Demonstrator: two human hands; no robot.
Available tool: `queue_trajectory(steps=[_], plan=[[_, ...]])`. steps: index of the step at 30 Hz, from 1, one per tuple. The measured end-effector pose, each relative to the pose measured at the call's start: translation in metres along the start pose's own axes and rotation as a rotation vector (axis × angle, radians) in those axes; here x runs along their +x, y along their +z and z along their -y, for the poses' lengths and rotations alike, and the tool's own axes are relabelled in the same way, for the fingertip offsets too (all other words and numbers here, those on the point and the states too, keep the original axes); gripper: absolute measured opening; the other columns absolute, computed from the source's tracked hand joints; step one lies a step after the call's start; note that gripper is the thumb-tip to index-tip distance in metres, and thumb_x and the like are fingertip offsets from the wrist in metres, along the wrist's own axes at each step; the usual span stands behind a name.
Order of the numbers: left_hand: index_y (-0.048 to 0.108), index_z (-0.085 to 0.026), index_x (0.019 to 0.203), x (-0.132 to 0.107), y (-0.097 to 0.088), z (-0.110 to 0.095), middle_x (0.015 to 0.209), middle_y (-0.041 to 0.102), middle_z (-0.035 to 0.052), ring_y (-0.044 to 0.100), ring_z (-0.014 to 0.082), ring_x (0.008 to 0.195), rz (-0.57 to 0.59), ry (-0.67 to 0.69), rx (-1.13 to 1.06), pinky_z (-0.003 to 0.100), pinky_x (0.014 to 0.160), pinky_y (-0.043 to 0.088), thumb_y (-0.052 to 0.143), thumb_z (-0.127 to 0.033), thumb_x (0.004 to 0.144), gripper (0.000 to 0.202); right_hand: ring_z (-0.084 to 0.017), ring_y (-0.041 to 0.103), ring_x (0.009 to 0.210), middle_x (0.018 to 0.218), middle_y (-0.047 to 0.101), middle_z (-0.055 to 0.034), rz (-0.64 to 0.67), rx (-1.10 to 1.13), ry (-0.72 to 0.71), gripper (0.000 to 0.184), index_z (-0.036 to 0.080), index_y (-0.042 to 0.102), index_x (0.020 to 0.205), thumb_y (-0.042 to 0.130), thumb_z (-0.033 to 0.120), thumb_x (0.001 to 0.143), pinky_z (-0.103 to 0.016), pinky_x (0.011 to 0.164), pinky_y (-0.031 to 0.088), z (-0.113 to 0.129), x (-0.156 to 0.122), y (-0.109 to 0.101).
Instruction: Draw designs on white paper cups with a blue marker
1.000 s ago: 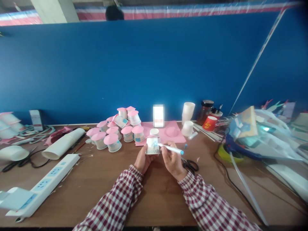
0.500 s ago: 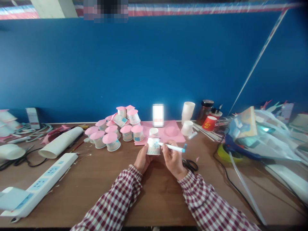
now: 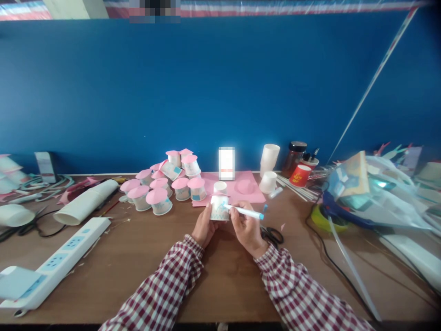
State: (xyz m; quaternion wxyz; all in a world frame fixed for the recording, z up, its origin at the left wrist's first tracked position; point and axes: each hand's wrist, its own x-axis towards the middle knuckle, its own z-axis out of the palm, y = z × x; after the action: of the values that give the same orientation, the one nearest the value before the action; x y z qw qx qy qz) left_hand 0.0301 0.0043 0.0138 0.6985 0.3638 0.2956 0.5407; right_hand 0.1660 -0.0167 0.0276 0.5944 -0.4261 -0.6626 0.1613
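My left hand is wrapped round a small white paper cup with blue marks on its side, held upside down just above the wooden table. My right hand pinches a white marker with a blue end, and its tip touches the cup's side. A pile of similar small cups with pink tops lies to the left behind the hands. A pink paper sheet lies right behind the held cup, with another small white cup on it.
A white power strip lies at the front left beside a rolled white sheet. Black scissors lie right of my right hand. White cups, a red cup, a dark jar and plastic bags crowd the right. A blue partition stands behind.
The hands, cup and marker stay nearly where they were; the marker tip has shifted slightly on the cup's side. The view has tilted a little.
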Motion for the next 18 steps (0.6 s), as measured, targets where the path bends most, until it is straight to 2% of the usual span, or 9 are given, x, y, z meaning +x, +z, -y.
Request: queue_trajectory(steps=[8, 18], plan=[[0.056, -0.009, 0.117, 0.0015, -0.0003, 0.0019, 0.104, 0.065, 0.0161, 0.061, 0.0255, 0.095, -0.027, 0.014, 0.031, 0.037, 0.079, 0.050, 0.048, -0.051, 0.083, 0.054, -0.015, 0.060, 0.069, 0.079, 0.061, -0.0032, 0.042, -0.099, -0.093, 0.009, 0.019, 0.055, 0.088, 0.048, 0.024, 0.089, -0.025, 0.063, 0.049, 0.0106, 0.0016, -0.0027], [0.056, -0.009, 0.116, 0.0022, -0.0017, 0.0040, 0.105, 0.064, 0.0160, 0.060, 0.0258, 0.096, -0.025, 0.023, 0.025, 0.037, 0.080, 0.049, 0.051, -0.052, 0.081, 0.056, -0.014, 0.059, 0.070, 0.080, 0.060, -0.0031, 0.038, -0.094, -0.089, 0.009, 0.019, 0.054, 0.091, 0.047, 0.023, 0.089, -0.025, 0.064, 0.050, 0.0074, 0.0011, -0.0019]])
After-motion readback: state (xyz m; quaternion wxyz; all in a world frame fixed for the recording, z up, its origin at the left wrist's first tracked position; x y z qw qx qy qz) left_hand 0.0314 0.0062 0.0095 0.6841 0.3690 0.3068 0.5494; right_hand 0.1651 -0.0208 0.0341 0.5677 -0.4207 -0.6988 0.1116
